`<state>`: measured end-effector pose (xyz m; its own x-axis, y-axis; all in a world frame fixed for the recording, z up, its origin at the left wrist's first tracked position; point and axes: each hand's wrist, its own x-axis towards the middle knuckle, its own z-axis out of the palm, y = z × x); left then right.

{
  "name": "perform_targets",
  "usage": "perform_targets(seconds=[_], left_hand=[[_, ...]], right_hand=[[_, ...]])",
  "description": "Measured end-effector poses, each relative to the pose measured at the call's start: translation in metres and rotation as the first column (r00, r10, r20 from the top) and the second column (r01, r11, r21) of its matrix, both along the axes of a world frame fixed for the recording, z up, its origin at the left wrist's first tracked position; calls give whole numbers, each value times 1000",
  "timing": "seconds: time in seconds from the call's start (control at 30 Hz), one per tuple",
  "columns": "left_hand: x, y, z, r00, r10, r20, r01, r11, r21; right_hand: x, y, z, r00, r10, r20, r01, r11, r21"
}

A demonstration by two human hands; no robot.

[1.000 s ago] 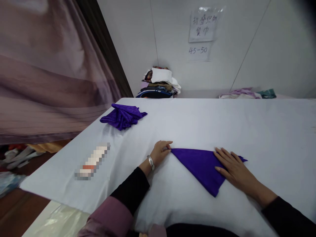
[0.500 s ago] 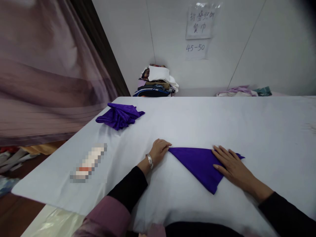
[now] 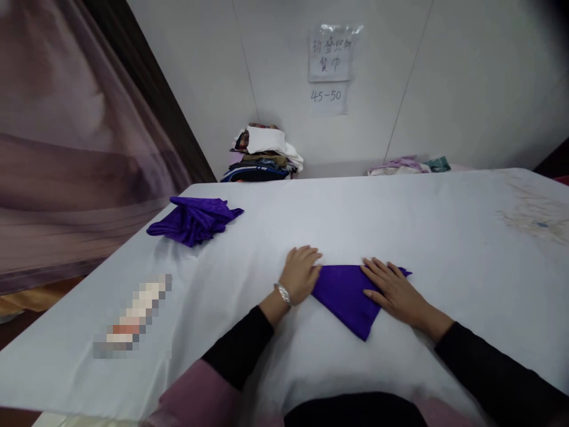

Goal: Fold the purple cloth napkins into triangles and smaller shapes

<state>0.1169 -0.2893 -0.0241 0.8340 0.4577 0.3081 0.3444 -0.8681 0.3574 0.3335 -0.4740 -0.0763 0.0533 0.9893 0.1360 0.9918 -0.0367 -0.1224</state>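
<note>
A purple cloth napkin [image 3: 344, 296], folded into a pointed shape, lies on the white-covered table [image 3: 288, 219] in front of me. My left hand [image 3: 301, 276], with a silver bracelet at the wrist, rests flat over the napkin's left corner and hides it. Across the right part lies my right hand [image 3: 391, 290], palm down with fingers spread. A small purple tip sticks out beyond its fingers. One corner of the napkin points toward me between the two hands.
A crumpled heap of purple cloth [image 3: 193, 220] sits at the table's far left. Nearer on that side is a blurred-out item [image 3: 133, 317]. Behind the table are a stack of folded clothes [image 3: 262, 155] and more cloth [image 3: 402, 166]. A curtain [image 3: 75, 148] hangs at left.
My left hand has gone from pinching the napkin's left corner to lying flat over it, a little to the right. The right hand stays on the napkin. The whole view has shifted.
</note>
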Motion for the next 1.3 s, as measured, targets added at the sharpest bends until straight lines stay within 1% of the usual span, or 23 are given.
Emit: perform_targets(seconds=[0.03, 0.1, 0.17, 0.2, 0.27, 0.33, 0.5, 0.63, 0.83, 1.0, 1.07, 1.13, 1.23, 1.3], left_hand=[[11, -12, 1, 996, -80, -30, 80, 997, 16], [30, -34, -2, 967, -234, -97, 239, 970, 38], [43, -47, -10, 939, -307, -153, 316, 948, 36], [46, -50, -15, 934, -310, -177, 319, 947, 25], [46, -49, -23, 932, -285, -222, 291, 957, -5], [40, -44, -28, 931, -257, -258, 257, 966, -34], [17, -32, -26, 930, -211, -302, 204, 977, -55], [2, -24, -24, 932, -143, -333, 135, 990, -46], [-27, -8, -30, 933, -15, -359, 24, 999, 22], [-50, 0, -37, 948, 67, -313, -37, 994, 101], [-55, 2, -38, 948, 96, -304, -68, 992, 102], [-58, 6, -38, 947, 151, -282, -131, 987, 88], [-59, 14, -36, 951, 256, -175, -250, 967, 55], [-56, 19, -33, 964, 261, -49, -260, 965, 29]], right_hand=[[0, 0, 0, 1000, -1, -2, 1, 1000, 6], [0, 0, -1, 1000, -3, -6, 3, 1000, 16], [0, 1, -1, 1000, -4, -11, 5, 1000, 15], [0, 1, -1, 1000, -6, -13, 6, 1000, 12], [0, 1, 0, 1000, -5, -20, 5, 1000, 7], [-1, 2, 1, 1000, -4, -27, 4, 1000, 7], [-2, 1, 5, 999, -11, -49, 11, 1000, -3], [-3, 1, 6, 998, -8, -59, 8, 1000, -9], [-2, 1, 7, 998, -16, -55, 13, 999, -41], [-1, 2, 6, 998, -10, -61, 8, 999, -33], [-1, 2, 7, 998, -14, -57, 12, 999, -39], [-2, 2, 8, 998, -17, -55, 14, 999, -45], [-2, 2, 10, 998, -18, -61, 15, 999, -49], [-3, 2, 10, 998, -16, -64, 14, 999, -45]])
